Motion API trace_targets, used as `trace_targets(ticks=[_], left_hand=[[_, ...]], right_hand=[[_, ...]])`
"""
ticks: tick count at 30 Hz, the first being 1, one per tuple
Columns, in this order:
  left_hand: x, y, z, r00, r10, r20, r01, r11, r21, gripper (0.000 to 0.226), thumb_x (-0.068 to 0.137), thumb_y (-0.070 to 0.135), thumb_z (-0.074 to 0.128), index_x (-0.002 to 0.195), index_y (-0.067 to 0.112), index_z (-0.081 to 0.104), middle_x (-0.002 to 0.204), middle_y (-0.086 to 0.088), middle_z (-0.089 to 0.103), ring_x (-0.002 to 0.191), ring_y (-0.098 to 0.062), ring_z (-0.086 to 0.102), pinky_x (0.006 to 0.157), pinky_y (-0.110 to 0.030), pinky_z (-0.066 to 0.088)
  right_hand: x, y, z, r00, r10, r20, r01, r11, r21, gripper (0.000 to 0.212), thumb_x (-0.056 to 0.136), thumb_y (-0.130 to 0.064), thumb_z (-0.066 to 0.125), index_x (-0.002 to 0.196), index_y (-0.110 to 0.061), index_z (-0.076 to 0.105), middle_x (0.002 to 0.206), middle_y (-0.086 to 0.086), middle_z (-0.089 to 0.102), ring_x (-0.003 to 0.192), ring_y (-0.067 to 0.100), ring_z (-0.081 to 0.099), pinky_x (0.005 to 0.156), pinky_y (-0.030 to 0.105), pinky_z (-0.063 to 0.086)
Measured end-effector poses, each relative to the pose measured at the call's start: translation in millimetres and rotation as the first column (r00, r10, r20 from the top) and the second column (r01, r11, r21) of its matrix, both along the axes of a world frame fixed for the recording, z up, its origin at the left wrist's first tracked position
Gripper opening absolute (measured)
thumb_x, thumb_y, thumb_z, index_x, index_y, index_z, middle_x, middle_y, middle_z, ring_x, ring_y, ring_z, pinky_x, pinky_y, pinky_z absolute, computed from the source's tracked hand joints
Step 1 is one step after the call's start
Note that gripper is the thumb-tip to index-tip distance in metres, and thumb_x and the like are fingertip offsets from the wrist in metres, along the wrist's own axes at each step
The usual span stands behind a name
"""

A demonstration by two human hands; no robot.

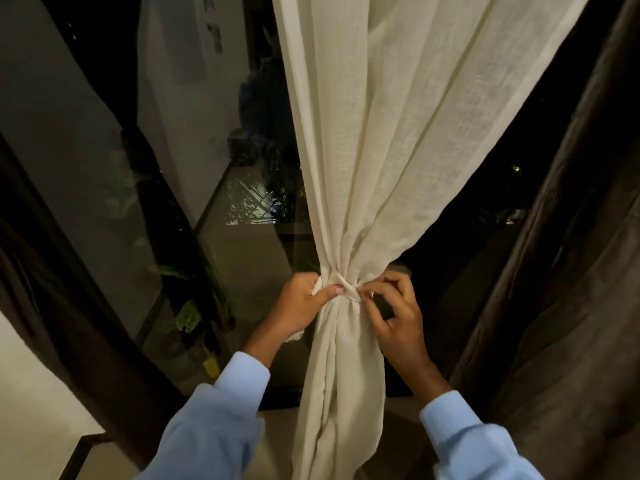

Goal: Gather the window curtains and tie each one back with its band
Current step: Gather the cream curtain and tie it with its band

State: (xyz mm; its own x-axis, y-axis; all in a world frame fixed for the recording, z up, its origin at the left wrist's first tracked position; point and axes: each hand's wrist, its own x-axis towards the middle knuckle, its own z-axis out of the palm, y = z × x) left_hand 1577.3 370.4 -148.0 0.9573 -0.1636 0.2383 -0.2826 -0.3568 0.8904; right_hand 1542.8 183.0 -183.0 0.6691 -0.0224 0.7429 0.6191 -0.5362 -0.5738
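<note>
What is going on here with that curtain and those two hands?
A person in light blue sleeves is tying back the cream curtain at a dark window. The fabric is gathered into a bunch with a matching band wrapped round it. The left hand grips one end of the band, and the right hand pinches the other end. The tie does not look finished yet. A dark brown curtain hangs to the right.

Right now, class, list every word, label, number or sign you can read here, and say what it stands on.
No text can be read.
The cream curtain and its band show no print.
The yellow tag beside the plant is too small to tell.
The dark marks reflected in the window glass are blurred.
</note>
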Motion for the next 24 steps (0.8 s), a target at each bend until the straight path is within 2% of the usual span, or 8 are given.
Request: trace_targets(ticks=[4, 8, 10, 14, 17, 19, 21, 24], left_hand=[[4.8, 6.3, 5.2, 0.992, -0.077, -0.097, 0.078, 0.997, 0.000, 0.028, 0.077, 0.029, 0.077, 0.059, 0.023, 0.057, 0.048, 0.017, 0.057, 0.044, 0.007, 0.049, 0.044, -0.009, 0.035], [6.2, 8.4, 8.8, 0.988, -0.075, -0.137, 0.081, 0.996, 0.040, 0.023, 0.074, 0.033, 0.079, 0.071, 0.015, 0.066, 0.063, 0.011, 0.065, 0.057, -0.002, 0.058, 0.052, -0.014, 0.041], [6.3, 10.3, 8.7, 0.988, -0.074, -0.138, 0.080, 0.996, 0.035, 0.030, 0.075, 0.033, 0.078, 0.076, 0.006, 0.066, 0.068, 0.001, 0.065, 0.061, -0.010, 0.058, 0.056, -0.023, 0.043], [4.5, 10.9, 8.6, 0.985, -0.092, -0.142, 0.095, 0.995, 0.012, 0.026, 0.076, 0.033, 0.078, 0.064, 0.018, 0.060, 0.053, 0.015, 0.059, 0.048, 0.003, 0.052, 0.048, -0.013, 0.038], [3.6, 8.7, 7.4, 0.988, -0.079, -0.130, 0.081, 0.997, 0.010, 0.024, 0.076, 0.032, 0.078, 0.066, 0.017, 0.062, 0.054, 0.015, 0.061, 0.050, 0.003, 0.054, 0.047, -0.012, 0.039], [3.5, 9.3, 6.3, 0.992, -0.065, -0.112, 0.066, 0.998, 0.003, 0.022, 0.076, 0.030, 0.077, 0.065, 0.020, 0.062, 0.055, 0.013, 0.062, 0.052, 0.001, 0.056, 0.048, -0.013, 0.040], [3.3, 9.1, 5.8, 0.993, -0.064, -0.102, 0.064, 0.998, -0.004, 0.019, 0.077, 0.030, 0.077, 0.068, 0.021, 0.064, 0.061, 0.011, 0.065, 0.057, -0.001, 0.060, 0.051, -0.013, 0.042], [0.7, 8.0, 9.5, 0.993, -0.077, -0.093, 0.079, 0.997, 0.021, 0.015, 0.076, 0.029, 0.078, 0.070, 0.022, 0.065, 0.066, 0.010, 0.068, 0.063, -0.001, 0.064, 0.054, -0.013, 0.045]], right_hand=[[2.0, -10.9, 18.2, 0.996, -0.077, 0.046, 0.086, 0.962, -0.259, 0.030, 0.095, -0.034, 0.062, 0.121, -0.022, 0.070, 0.115, -0.005, 0.052, 0.097, 0.004, 0.056, 0.076, 0.022, 0.057], [3.9, -15.2, 32.6, 0.990, -0.085, 0.111, 0.120, 0.926, -0.359, 0.021, 0.095, -0.038, 0.059, 0.104, -0.023, 0.069, 0.106, -0.007, 0.054, 0.084, 0.005, 0.056, 0.061, 0.029, 0.056], [1.2, -15.2, 33.6, 0.996, -0.052, 0.079, 0.069, 0.970, -0.233, 0.018, 0.096, -0.036, 0.057, 0.102, -0.022, 0.067, 0.109, -0.014, 0.053, 0.087, 0.003, 0.058, 0.065, 0.027, 0.055], [0.4, -6.0, 32.7, 0.999, 0.044, -0.016, -0.041, 0.989, 0.143, 0.010, 0.095, -0.027, 0.061, 0.102, -0.021, 0.064, 0.106, -0.014, 0.059, 0.097, 0.012, 0.063, 0.079, 0.032, 0.056], [-2.5, 4.8, 25.1, 0.968, 0.158, -0.196, -0.067, 0.912, 0.404, 0.037, 0.085, -0.040, 0.071, 0.116, -0.032, 0.053, 0.112, -0.017, 0.061, 0.105, 0.010, 0.063, 0.083, 0.029, 0.056], [-5.5, 12.0, 14.6, 0.890, 0.275, -0.364, -0.109, 0.903, 0.416, 0.079, 0.071, -0.045, 0.082, 0.134, -0.040, 0.034, 0.129, -0.024, 0.050, 0.119, -0.004, 0.054, 0.089, 0.013, 0.050], [-4.2, 24.1, 3.6, 0.818, 0.311, -0.484, -0.161, 0.931, 0.326, 0.107, 0.065, -0.036, 0.091, 0.145, -0.036, 0.020, 0.138, -0.022, 0.041, 0.126, -0.009, 0.045, 0.091, 0.005, 0.043], [5.7, 45.6, 0.6, 0.826, 0.237, -0.511, -0.063, 0.940, 0.335, 0.100, 0.066, -0.017, 0.092, 0.146, -0.014, 0.032, 0.134, -0.003, 0.053, 0.123, 0.007, 0.054, 0.098, 0.015, 0.046]])
